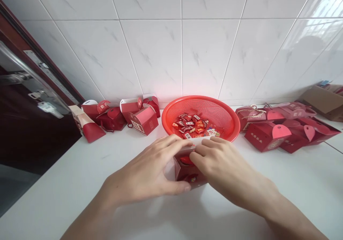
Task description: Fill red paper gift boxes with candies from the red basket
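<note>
An open red box [184, 170] stands on the white table between my hands, with red wrapped candy inside it. My left hand [152, 168] wraps round the box's left side, thumb low on the near side and fingers on the far edge. My right hand [219, 157] has its fingers curled over the box's right part, at the pale far flap; whether it pinches the flap or a candy is hidden. Just behind the box sits a red plastic basket [227, 116] holding wrapped candies [199, 124].
Several red gift boxes [146, 120] stand at the back left, beside a dark door frame [34, 43]. More closed red boxes [264, 136] are grouped right of the basket. A brown cardboard box [321, 100] is at the far right. A tiled wall [209, 57] runs behind.
</note>
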A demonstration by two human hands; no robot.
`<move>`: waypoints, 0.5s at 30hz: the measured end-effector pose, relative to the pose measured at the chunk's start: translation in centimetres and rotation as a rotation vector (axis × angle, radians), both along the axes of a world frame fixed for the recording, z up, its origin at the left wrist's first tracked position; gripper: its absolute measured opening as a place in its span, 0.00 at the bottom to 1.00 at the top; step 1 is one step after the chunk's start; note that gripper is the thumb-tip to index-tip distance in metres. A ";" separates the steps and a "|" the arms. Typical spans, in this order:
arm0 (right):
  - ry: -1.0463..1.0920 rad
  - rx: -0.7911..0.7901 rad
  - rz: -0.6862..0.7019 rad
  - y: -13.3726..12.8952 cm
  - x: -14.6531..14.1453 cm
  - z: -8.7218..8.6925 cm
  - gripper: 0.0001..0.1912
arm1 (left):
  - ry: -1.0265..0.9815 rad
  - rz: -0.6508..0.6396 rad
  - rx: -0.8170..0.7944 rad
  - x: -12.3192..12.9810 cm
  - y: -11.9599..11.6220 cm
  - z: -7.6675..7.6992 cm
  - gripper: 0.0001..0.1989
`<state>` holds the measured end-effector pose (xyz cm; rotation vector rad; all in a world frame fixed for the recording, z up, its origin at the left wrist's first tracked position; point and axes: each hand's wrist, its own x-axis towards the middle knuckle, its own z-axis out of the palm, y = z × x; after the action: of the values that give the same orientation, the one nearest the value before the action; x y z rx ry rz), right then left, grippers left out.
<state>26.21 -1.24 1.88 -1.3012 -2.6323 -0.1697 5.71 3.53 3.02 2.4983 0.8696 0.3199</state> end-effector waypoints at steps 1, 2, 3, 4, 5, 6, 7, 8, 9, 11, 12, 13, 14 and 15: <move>-0.017 -0.029 -0.013 0.0 0.0 0.0 0.10 | -0.001 -0.009 0.001 0.0 0.0 0.0 0.34; -0.029 -0.057 -0.027 0.0 -0.1 0.0 0.09 | -0.005 -0.019 0.003 0.0 0.0 -0.1 0.34; -0.036 -0.083 -0.042 0.0 -0.1 0.0 0.08 | -0.010 -0.026 0.006 0.0 -0.1 -0.1 0.35; -0.038 -0.105 -0.060 -0.1 -0.2 0.0 0.07 | -0.015 -0.030 0.009 0.1 -0.1 -0.1 0.35; -0.035 -0.121 -0.078 -0.1 -0.3 -0.1 0.07 | -0.019 -0.029 0.014 0.1 -0.2 -0.1 0.36; -0.027 -0.137 -0.089 -0.1 -0.3 -0.3 0.07 | -0.020 -0.026 0.019 0.2 -0.3 -0.1 0.36; -0.014 -0.150 -0.094 -0.1 -0.4 -0.4 0.07 | -0.020 -0.021 0.023 0.2 -0.4 -0.1 0.36; 0.004 -0.161 -0.091 -0.1 -0.4 -0.6 0.07 | -0.018 -0.017 0.027 0.2 -0.5 -0.1 0.37; 0.025 -0.170 -0.079 -0.1 -0.3 -0.8 0.07 | -0.012 -0.016 0.029 0.2 -0.6 -0.1 0.37; 0.069 -0.180 -0.040 0.0 0.0 -0.9 0.08 | 0.002 -0.022 0.040 0.2 -0.7 -0.2 0.39; 0.089 -0.179 -0.017 0.0 0.2 -0.8 0.08 | 0.009 -0.028 0.050 0.1 -0.8 -0.3 0.40; 0.109 -0.175 0.010 -0.1 0.5 -0.6 0.08 | 0.014 -0.033 0.060 0.1 -0.8 -0.3 0.42; 0.128 -0.165 0.038 -0.1 0.9 -0.4 0.08 | 0.018 -0.037 0.071 0.0 -0.9 -0.4 0.43; 0.148 -0.149 0.068 -0.1 1.3 0.0 0.08 | 0.020 -0.042 0.084 -0.1 -0.9 -0.5 0.44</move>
<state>27.55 -1.39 1.87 -1.2143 -2.5993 0.1309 5.62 2.60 2.52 2.5971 0.8261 0.3239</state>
